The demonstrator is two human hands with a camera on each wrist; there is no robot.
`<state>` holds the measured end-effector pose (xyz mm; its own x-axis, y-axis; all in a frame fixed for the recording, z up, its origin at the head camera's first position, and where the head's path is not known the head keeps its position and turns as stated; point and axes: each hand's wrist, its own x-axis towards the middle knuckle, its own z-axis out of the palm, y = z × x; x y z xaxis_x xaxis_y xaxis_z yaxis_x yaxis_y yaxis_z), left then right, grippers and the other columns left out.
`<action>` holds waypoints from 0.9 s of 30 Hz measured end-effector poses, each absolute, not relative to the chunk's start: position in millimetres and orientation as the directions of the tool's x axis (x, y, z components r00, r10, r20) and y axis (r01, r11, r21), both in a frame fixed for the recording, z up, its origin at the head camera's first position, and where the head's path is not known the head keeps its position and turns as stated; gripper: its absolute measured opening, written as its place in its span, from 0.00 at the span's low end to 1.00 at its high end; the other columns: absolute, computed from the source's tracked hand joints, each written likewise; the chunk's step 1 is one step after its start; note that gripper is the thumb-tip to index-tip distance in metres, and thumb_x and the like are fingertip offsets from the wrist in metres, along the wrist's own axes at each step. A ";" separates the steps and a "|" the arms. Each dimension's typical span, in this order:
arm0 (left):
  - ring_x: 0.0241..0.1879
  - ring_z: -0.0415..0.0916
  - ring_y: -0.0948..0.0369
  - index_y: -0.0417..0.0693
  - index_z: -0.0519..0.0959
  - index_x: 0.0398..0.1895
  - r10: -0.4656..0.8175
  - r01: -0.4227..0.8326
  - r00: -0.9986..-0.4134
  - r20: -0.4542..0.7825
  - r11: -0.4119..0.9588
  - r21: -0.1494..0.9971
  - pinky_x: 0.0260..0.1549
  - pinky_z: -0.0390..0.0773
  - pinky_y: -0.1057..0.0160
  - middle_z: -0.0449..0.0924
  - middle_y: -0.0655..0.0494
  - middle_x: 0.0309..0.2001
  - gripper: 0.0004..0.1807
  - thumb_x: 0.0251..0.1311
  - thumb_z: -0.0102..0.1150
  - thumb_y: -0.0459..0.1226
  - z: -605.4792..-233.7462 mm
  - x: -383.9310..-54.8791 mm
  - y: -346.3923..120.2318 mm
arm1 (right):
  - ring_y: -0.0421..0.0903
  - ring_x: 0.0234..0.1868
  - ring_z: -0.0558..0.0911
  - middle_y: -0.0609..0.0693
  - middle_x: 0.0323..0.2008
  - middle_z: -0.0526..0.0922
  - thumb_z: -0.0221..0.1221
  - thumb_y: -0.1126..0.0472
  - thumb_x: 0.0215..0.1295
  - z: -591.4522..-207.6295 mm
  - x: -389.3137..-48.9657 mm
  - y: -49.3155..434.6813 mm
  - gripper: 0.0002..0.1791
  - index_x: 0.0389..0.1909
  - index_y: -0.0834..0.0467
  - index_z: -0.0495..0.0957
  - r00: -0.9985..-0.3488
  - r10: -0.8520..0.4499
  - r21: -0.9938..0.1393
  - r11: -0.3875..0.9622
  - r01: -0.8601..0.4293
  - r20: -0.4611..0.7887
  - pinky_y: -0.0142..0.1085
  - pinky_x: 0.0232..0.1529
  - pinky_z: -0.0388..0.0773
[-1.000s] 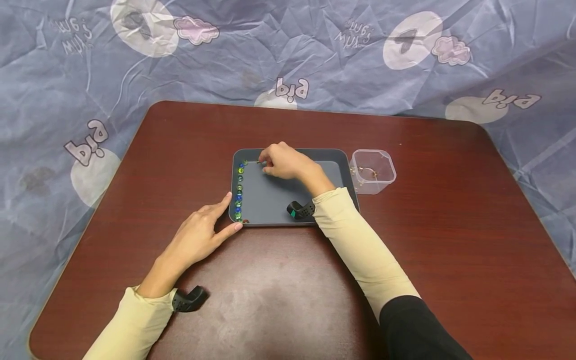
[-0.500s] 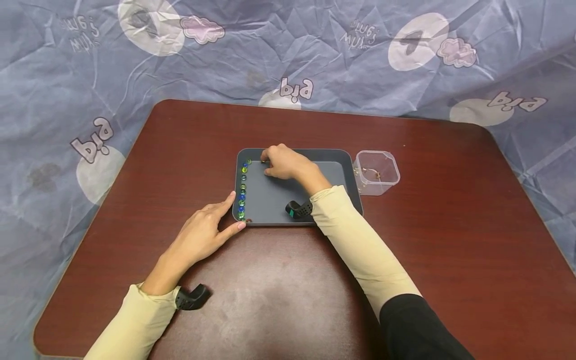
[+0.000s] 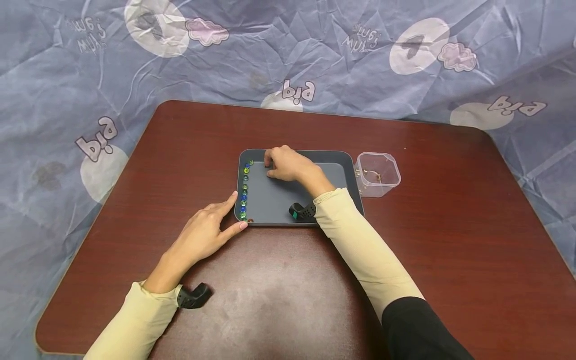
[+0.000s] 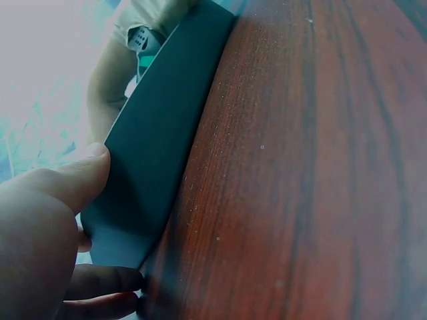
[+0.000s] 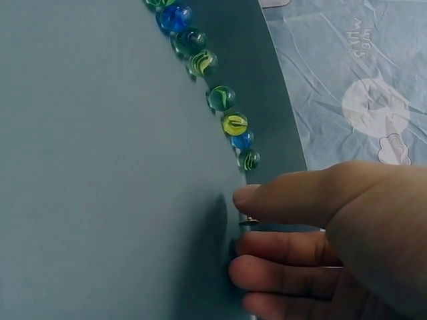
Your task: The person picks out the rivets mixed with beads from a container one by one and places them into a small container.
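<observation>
A dark grey tray [image 3: 297,224] lies on the table, a row of glass marbles [image 3: 244,198] along its left wall. My left hand [image 3: 201,232] touches the tray's near left corner, thumb at the front edge and a fairly straight index finger at the left side. Over the tray's far edge is my right hand [image 3: 288,165], fingers bent. In the right wrist view a small gold metal piece [image 5: 249,221], thin and flat, sits between its thumb and index finger; its kind is unclear. Blue, green and yellow-swirled marbles [image 5: 235,124] end just short of the thumb.
A clear plastic box [image 3: 378,175] with several small gold pieces stands against the tray's right side. One reddish-brown item [image 3: 251,220] lies in the tray's near left corner. Behind the table [image 3: 450,225] hangs a patterned blue cloth [image 3: 252,50].
The whole head view has shifted slightly. Both hands keep about the same place on the tray; the gold speck seen by the right fingertips earlier is now hidden in the head view.
</observation>
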<state>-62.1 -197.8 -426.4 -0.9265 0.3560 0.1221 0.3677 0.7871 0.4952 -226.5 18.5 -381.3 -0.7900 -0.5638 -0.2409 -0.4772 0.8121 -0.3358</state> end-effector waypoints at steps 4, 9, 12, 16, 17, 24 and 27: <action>0.62 0.71 0.44 0.42 0.60 0.75 0.358 0.371 -0.926 0.124 0.789 0.491 0.58 0.71 0.43 0.73 0.38 0.63 0.43 0.64 0.60 0.56 -425.0 -62.3 -197.2 | 0.45 0.35 0.79 0.52 0.34 0.81 0.61 0.60 0.69 -381.7 -227.9 18.4 0.19 0.58 0.60 0.77 -0.789 -0.568 -0.340 0.808 -0.481 -0.233 0.39 0.42 0.76; 0.63 0.71 0.44 0.42 0.59 0.76 0.364 0.370 -0.925 0.113 0.788 0.493 0.58 0.70 0.44 0.73 0.37 0.64 0.43 0.65 0.59 0.56 -425.4 -62.6 -196.9 | 0.45 0.36 0.79 0.52 0.36 0.82 0.61 0.60 0.69 -383.0 -229.0 19.0 0.16 0.55 0.60 0.79 -0.788 -0.567 -0.324 0.812 -0.486 -0.238 0.39 0.43 0.76; 0.63 0.70 0.44 0.43 0.59 0.76 0.360 0.365 -0.926 0.109 0.787 0.498 0.58 0.70 0.44 0.72 0.38 0.64 0.43 0.65 0.59 0.56 -424.9 -62.5 -197.0 | 0.46 0.36 0.79 0.52 0.35 0.82 0.61 0.60 0.69 -383.2 -228.6 19.5 0.13 0.51 0.60 0.80 -0.787 -0.574 -0.326 0.806 -0.494 -0.226 0.40 0.43 0.76; 0.62 0.70 0.44 0.43 0.59 0.76 0.361 0.366 -0.926 0.111 0.786 0.498 0.58 0.70 0.43 0.72 0.38 0.64 0.43 0.65 0.59 0.56 -424.7 -62.6 -197.2 | 0.46 0.35 0.79 0.52 0.35 0.81 0.61 0.61 0.69 -383.7 -228.1 20.5 0.09 0.46 0.60 0.81 -0.785 -0.582 -0.326 0.799 -0.505 -0.211 0.40 0.42 0.76; 0.62 0.71 0.44 0.42 0.59 0.76 0.362 0.368 -0.926 0.113 0.786 0.497 0.58 0.70 0.43 0.72 0.38 0.64 0.43 0.65 0.59 0.56 -424.8 -62.6 -197.2 | 0.46 0.35 0.79 0.52 0.34 0.81 0.61 0.61 0.69 -383.9 -228.2 20.8 0.09 0.46 0.60 0.81 -0.786 -0.583 -0.325 0.799 -0.506 -0.208 0.40 0.42 0.76; 0.62 0.71 0.44 0.42 0.59 0.75 0.362 0.373 -0.924 0.123 0.784 0.495 0.58 0.71 0.43 0.73 0.37 0.64 0.43 0.64 0.60 0.56 -424.8 -63.1 -197.5 | 0.47 0.39 0.81 0.54 0.38 0.84 0.61 0.62 0.69 -386.5 -230.3 19.9 0.15 0.53 0.63 0.81 -0.789 -0.589 -0.311 0.793 -0.524 -0.174 0.40 0.46 0.77; 0.62 0.71 0.43 0.42 0.59 0.75 0.362 0.372 -0.924 0.121 0.783 0.498 0.59 0.70 0.43 0.72 0.37 0.64 0.44 0.64 0.61 0.56 -425.3 -63.4 -197.8 | 0.47 0.39 0.81 0.54 0.38 0.84 0.61 0.61 0.69 -387.0 -229.9 19.7 0.12 0.49 0.62 0.82 -0.790 -0.587 -0.305 0.796 -0.522 -0.180 0.41 0.45 0.77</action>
